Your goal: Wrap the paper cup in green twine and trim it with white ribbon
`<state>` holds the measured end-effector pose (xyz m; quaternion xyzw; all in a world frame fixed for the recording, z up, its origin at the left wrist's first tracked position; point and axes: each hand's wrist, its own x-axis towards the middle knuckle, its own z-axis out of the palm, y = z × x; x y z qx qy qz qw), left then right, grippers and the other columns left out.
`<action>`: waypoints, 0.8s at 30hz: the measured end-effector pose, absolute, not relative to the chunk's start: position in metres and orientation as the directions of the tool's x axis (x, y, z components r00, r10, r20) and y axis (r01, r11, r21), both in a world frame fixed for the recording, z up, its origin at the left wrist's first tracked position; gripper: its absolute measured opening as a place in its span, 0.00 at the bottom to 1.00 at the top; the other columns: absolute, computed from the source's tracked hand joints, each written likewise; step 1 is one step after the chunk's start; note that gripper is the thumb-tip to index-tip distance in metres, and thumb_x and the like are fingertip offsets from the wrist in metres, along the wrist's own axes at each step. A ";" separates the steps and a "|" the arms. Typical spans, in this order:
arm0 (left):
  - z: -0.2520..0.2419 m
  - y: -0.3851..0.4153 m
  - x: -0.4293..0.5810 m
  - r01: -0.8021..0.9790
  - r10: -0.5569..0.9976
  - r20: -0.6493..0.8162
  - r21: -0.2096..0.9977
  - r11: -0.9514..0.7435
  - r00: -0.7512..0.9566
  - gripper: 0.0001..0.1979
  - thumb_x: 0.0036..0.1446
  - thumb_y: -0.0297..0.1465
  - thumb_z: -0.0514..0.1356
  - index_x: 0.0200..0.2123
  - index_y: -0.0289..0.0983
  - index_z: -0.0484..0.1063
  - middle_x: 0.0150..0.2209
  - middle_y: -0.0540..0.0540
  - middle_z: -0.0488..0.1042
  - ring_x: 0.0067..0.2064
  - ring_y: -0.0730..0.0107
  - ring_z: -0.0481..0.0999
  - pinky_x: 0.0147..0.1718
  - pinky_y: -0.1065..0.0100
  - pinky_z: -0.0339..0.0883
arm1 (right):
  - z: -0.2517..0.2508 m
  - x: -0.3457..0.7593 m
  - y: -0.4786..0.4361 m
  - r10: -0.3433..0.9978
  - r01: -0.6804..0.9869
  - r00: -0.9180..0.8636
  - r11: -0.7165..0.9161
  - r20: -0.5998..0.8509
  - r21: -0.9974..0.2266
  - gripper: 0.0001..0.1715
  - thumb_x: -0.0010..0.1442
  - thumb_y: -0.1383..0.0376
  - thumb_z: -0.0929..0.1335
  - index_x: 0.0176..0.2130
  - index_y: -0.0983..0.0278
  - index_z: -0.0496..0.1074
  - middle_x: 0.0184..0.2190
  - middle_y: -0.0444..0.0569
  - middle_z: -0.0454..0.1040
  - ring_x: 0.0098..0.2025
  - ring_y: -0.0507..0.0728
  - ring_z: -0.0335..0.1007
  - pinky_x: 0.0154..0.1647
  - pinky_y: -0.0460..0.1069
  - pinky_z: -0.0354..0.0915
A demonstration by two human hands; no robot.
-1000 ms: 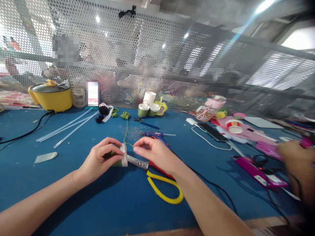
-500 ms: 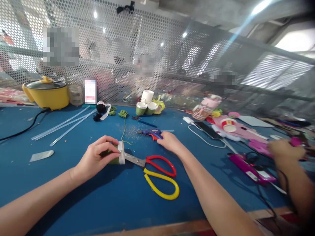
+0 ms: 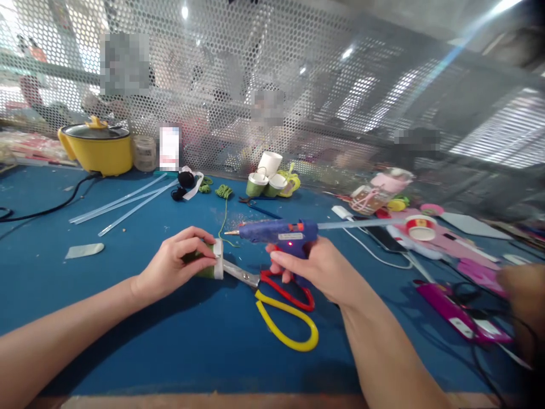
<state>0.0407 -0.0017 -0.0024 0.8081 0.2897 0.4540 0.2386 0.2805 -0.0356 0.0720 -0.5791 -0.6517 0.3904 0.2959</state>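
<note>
My left hand (image 3: 181, 262) is wrapped round a small green cup with a white rim (image 3: 218, 259), lying on its side on the blue table. Thin green yarn (image 3: 225, 216) runs from a small bundle toward that cup. My right hand (image 3: 313, 264) grips a blue glue gun (image 3: 276, 232), raised above the table, its nozzle pointing left over the cup's rim. A clear glue stick (image 3: 357, 225) juts from its back. Scissors with red and yellow handles (image 3: 313, 335) lie below the gun, their blade tips hidden at the cup.
Green cups (image 3: 256, 185) and pliers (image 3: 266, 210) stand and lie behind. Glue sticks (image 3: 123, 197), a yellow pot (image 3: 100, 150) and a phone (image 3: 169, 149) are at left. On the right are a purple power strip (image 3: 457, 312), cables and another person's blurred hand (image 3: 523, 289).
My right hand has lifted the glue gun off the table and brought it nearer. The view has shifted slightly. My left hand still holds the cup.
</note>
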 end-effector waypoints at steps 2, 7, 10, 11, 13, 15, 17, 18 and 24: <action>-0.003 -0.002 0.041 0.249 0.680 0.602 0.644 -0.723 0.418 0.04 0.54 0.28 0.58 0.29 0.36 0.71 0.40 0.43 0.70 0.38 0.67 0.73 0.35 0.68 0.69 | 0.075 0.275 -0.041 0.981 0.530 -0.182 0.037 -0.071 -0.847 0.13 0.52 0.60 0.67 0.36 0.67 0.68 0.20 0.44 0.72 0.19 0.48 0.66 0.21 0.44 0.64; -0.005 -0.001 0.041 0.213 0.665 0.630 0.643 -0.736 0.401 0.02 0.53 0.27 0.59 0.29 0.36 0.71 0.37 0.44 0.67 0.40 0.66 0.72 0.39 0.64 0.69 | 0.082 0.264 -0.050 0.976 0.622 -0.154 -0.027 -0.156 -0.782 0.12 0.51 0.59 0.67 0.24 0.65 0.66 0.14 0.42 0.67 0.15 0.48 0.62 0.17 0.44 0.62; -0.004 0.000 0.041 0.196 0.658 0.633 0.643 -0.740 0.409 0.02 0.53 0.27 0.59 0.29 0.35 0.71 0.37 0.44 0.67 0.41 0.66 0.72 0.39 0.64 0.69 | 0.083 0.261 -0.053 0.974 0.658 -0.140 -0.044 -0.179 -0.752 0.14 0.51 0.58 0.66 0.21 0.64 0.64 0.13 0.41 0.66 0.15 0.48 0.60 0.17 0.44 0.61; -0.004 0.000 0.041 0.194 0.656 0.634 0.642 -0.742 0.410 0.02 0.53 0.27 0.59 0.29 0.35 0.71 0.36 0.44 0.67 0.41 0.66 0.72 0.39 0.64 0.69 | 0.083 0.260 -0.054 0.973 0.669 -0.137 -0.047 -0.185 -0.742 0.14 0.51 0.58 0.66 0.20 0.64 0.64 0.13 0.41 0.66 0.15 0.48 0.60 0.17 0.43 0.61; -0.003 0.000 0.041 0.190 0.653 0.637 0.641 -0.744 0.409 0.02 0.53 0.27 0.59 0.29 0.35 0.71 0.36 0.44 0.66 0.41 0.66 0.72 0.39 0.64 0.69 | 0.082 0.260 -0.055 0.973 0.690 -0.123 -0.056 -0.193 -0.722 0.15 0.51 0.57 0.66 0.20 0.63 0.63 0.13 0.41 0.65 0.15 0.48 0.60 0.17 0.44 0.61; -0.002 0.000 0.041 0.184 0.652 0.640 0.642 -0.744 0.407 0.02 0.53 0.26 0.59 0.29 0.35 0.71 0.36 0.44 0.66 0.41 0.66 0.72 0.39 0.64 0.69 | 0.082 0.260 -0.056 0.974 0.703 -0.111 -0.063 -0.198 -0.708 0.15 0.51 0.57 0.65 0.20 0.63 0.63 0.13 0.41 0.65 0.15 0.48 0.60 0.17 0.44 0.61; -0.002 0.000 0.041 0.180 0.651 0.642 0.642 -0.745 0.406 0.02 0.53 0.26 0.59 0.28 0.35 0.71 0.36 0.44 0.67 0.41 0.66 0.72 0.39 0.64 0.69 | 0.082 0.261 -0.056 0.975 0.710 -0.112 -0.056 -0.191 -0.702 0.16 0.51 0.58 0.65 0.19 0.63 0.62 0.12 0.41 0.64 0.15 0.49 0.60 0.17 0.44 0.61; -0.002 0.000 0.041 0.180 0.649 0.642 0.641 -0.746 0.407 0.02 0.53 0.26 0.59 0.28 0.35 0.71 0.36 0.44 0.67 0.41 0.66 0.72 0.39 0.64 0.69 | 0.082 0.261 -0.056 0.975 0.712 -0.119 -0.048 -0.188 -0.700 0.16 0.51 0.58 0.65 0.19 0.63 0.62 0.12 0.41 0.64 0.15 0.49 0.60 0.17 0.44 0.61; -0.003 0.000 0.041 0.177 0.651 0.636 0.645 -0.743 0.415 0.02 0.53 0.27 0.59 0.29 0.35 0.71 0.36 0.45 0.67 0.41 0.66 0.72 0.39 0.64 0.69 | 0.083 0.261 -0.057 0.971 0.727 -0.140 -0.032 -0.194 -0.685 0.17 0.52 0.58 0.65 0.17 0.62 0.61 0.11 0.41 0.63 0.14 0.49 0.60 0.17 0.44 0.61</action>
